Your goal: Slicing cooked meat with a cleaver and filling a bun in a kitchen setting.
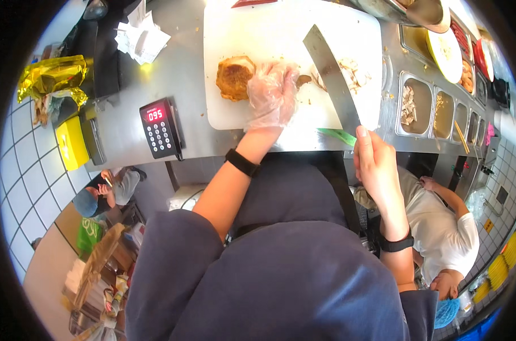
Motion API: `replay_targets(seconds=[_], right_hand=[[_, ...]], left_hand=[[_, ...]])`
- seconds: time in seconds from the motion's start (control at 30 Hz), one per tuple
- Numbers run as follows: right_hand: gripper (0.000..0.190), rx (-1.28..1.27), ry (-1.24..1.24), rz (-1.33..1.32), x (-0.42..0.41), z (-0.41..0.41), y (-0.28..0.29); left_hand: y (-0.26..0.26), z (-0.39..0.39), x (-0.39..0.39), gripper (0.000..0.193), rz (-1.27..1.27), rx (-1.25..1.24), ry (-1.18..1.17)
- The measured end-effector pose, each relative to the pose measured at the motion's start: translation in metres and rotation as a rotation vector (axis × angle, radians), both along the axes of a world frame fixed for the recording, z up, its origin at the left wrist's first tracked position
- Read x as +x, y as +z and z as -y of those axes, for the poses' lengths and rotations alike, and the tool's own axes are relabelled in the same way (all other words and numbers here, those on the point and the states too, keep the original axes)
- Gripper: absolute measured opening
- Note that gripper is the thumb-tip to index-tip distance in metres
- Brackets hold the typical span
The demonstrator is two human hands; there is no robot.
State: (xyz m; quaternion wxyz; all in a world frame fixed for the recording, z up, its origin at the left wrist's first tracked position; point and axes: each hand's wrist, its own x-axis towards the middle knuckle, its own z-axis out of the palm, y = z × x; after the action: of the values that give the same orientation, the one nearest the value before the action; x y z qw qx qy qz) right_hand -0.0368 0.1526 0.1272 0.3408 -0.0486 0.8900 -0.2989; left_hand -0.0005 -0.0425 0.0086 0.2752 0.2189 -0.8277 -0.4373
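Observation:
My left hand, in a clear plastic glove, is down on a white cutting board. Against its left side lies a round browned bread or pastry. A small dark brown piece sits at the right of its fingers; whether the hand grips anything is hidden by the glove. Bare and held near the board's front edge, my right hand grips a broad-bladed knife, its blade slanting up over the board. Shredded pale food lies partly behind the blade. Beneath the knife shows a green strip.
A keypad device with lit red digits and crumpled paper slips are at left. Right of the board are metal food pans, chopsticks and a yellow-rimmed plate. A person in white stands close at right; another is farther left.

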Motion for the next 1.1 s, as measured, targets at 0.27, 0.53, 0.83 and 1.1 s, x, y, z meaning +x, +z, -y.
replay_targets(seconds=[0.27,0.53,0.83,1.1], right_hand=[[0.049,-0.013,-0.015,-0.005,0.008,0.003,0.003],[0.047,0.034,0.059,0.031,0.004,0.015,0.005],[0.041,0.082,0.286,-0.155,0.007,0.023,0.005],[0.041,-0.038,0.286,-0.277,-0.011,0.053,-0.039]], left_hand=[[-0.012,0.004,0.009,0.023,-0.111,-0.027,-0.268],[-0.003,-0.003,0.020,0.013,-0.087,0.027,-0.102],[-0.015,-0.004,0.018,0.011,-0.074,-0.043,-0.066],[-0.014,-0.005,0.016,0.014,-0.051,-0.084,-0.090]])
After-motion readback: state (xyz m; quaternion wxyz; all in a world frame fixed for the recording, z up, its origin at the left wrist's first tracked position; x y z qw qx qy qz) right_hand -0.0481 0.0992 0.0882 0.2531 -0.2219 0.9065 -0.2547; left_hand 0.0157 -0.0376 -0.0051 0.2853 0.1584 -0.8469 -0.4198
